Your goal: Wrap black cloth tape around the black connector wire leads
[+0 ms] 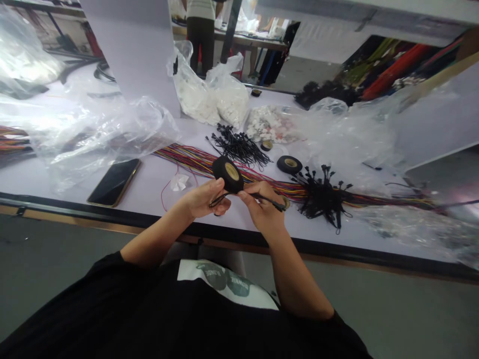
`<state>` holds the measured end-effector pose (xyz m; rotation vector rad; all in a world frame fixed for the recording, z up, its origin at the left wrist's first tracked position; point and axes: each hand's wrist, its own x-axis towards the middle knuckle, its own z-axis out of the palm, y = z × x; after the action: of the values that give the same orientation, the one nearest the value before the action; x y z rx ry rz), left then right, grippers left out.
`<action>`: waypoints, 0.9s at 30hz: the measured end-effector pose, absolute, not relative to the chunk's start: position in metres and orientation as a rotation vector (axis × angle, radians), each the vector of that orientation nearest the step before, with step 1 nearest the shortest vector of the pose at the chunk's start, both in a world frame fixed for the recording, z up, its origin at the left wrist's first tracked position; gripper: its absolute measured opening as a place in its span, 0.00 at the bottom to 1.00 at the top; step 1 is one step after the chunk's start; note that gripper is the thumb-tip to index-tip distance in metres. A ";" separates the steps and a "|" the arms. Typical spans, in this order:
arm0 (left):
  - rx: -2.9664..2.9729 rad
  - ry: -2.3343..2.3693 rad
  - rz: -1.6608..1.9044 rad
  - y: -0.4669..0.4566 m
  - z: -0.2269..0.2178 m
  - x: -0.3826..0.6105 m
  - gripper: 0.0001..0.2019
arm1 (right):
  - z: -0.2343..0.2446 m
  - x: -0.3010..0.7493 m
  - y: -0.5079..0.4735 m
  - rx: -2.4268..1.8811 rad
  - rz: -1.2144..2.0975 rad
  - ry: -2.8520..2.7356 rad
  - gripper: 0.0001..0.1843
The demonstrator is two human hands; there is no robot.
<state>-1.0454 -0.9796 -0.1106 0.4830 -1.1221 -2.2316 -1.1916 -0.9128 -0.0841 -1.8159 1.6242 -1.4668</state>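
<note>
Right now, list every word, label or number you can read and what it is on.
"BLONDE": white print on the shirt, upside down, blurred, so unsure.
"BROWNIE": same print, equally unsure.
Tape roll core: nothing legible.
Phone: dark screen, no text.

Left hand [204, 199] grips a black tape roll [228, 174], right hand [264, 204] pinches a thin black cable [219, 201]. Phone [114, 182] lies at nine o'clock, spare roll [289, 164] at two.

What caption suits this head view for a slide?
Left hand holds a black tape roll; right hand pinches a black cable.
</note>
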 end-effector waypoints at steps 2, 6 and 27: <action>0.415 -1.115 -2.328 -0.981 -0.112 -1.044 0.26 | -0.085 -1.193 -0.913 -1.791 -1.459 1.607 0.10; 0.486 -1.261 -2.017 -0.972 -0.115 -1.046 0.23 | -0.097 -1.198 -0.919 -1.514 -1.480 1.649 0.13; 0.783 -1.653 -1.238 -0.957 -0.114 -1.063 0.05 | -0.084 -1.195 -0.913 -1.560 -1.249 1.674 0.09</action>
<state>-1.0633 -0.9570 -0.1140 0.7826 -1.6527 -1.2380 -1.1948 -0.9127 -0.0845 -1.5597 1.6736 -1.2489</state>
